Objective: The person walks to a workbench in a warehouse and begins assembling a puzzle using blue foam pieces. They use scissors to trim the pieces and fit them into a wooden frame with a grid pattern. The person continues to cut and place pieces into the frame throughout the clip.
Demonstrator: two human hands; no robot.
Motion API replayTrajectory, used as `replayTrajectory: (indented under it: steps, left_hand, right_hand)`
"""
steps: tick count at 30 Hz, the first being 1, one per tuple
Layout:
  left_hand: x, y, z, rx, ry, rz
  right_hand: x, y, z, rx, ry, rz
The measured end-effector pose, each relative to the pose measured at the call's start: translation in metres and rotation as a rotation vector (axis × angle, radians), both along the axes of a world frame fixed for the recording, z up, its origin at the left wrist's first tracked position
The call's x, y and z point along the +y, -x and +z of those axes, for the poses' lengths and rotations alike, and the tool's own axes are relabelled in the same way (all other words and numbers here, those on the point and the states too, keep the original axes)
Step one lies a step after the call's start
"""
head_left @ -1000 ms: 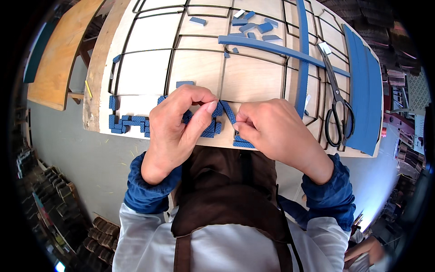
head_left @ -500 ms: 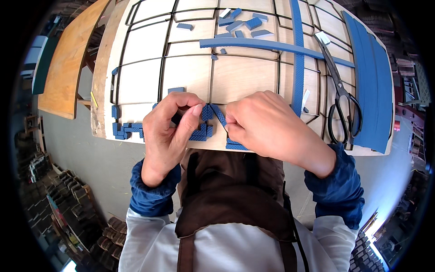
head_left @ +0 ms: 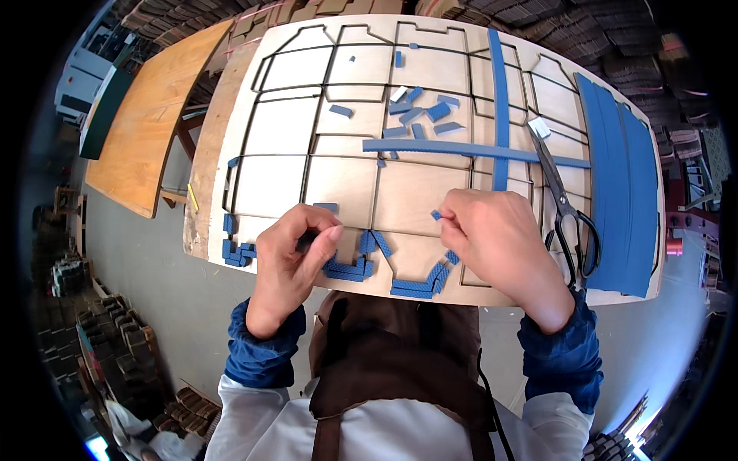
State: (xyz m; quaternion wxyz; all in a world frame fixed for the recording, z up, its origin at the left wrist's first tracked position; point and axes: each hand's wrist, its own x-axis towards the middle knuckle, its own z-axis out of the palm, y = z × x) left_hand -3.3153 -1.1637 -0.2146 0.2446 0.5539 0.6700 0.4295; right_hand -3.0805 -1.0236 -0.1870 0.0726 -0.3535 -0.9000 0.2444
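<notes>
A pale wooden board (head_left: 346, 184) with dark raised strips set on edge into it lies before me. My right hand (head_left: 496, 246) is over its near right part, closed in a pinch on a small blue foam piece (head_left: 436, 216). My left hand (head_left: 290, 257) hovers at the near edge, thumb and fingers curled together; what they hold, if anything, is hidden. Between the hands, textured blue foam blocks (head_left: 415, 287) line the dark strips along the near edge. More blue blocks (head_left: 238, 254) sit at the near left corner, partly behind my left hand.
Loose blue offcuts (head_left: 438, 112) are scattered mid-board. A long blue strip (head_left: 461, 147) crosses an upright one (head_left: 498, 84). Black-handled scissors (head_left: 565, 207) lie at right beside wide blue sheets (head_left: 615, 184). A brown wooden table (head_left: 146, 131) stands at the left.
My right hand has moved right and away from the slanted blue block, and a small blue piece now shows in its fingers. The view has shifted, showing more of the board's far side.
</notes>
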Motion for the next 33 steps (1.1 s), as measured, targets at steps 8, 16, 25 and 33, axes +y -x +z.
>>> replayTrajectory:
  steps: [8,16,25,33]
  left_hand:
    - [0.009,0.055,0.018,0.281,0.001,0.113]
    - [0.025,0.040,0.018,0.519,0.128,-0.242]
    - [0.040,0.005,0.029,0.143,0.029,-0.557]
    - [0.025,-0.008,0.022,0.027,-0.142,-0.604]
  right_hand:
    - [0.004,-0.008,-0.007,0.039,-0.011,-0.025]
    - [-0.003,-0.006,-0.009,0.069,-0.017,-0.021]
    - [-0.023,0.011,0.008,0.384,0.405,-0.010]
    - [-0.051,0.015,0.004,0.407,0.361,-0.050]
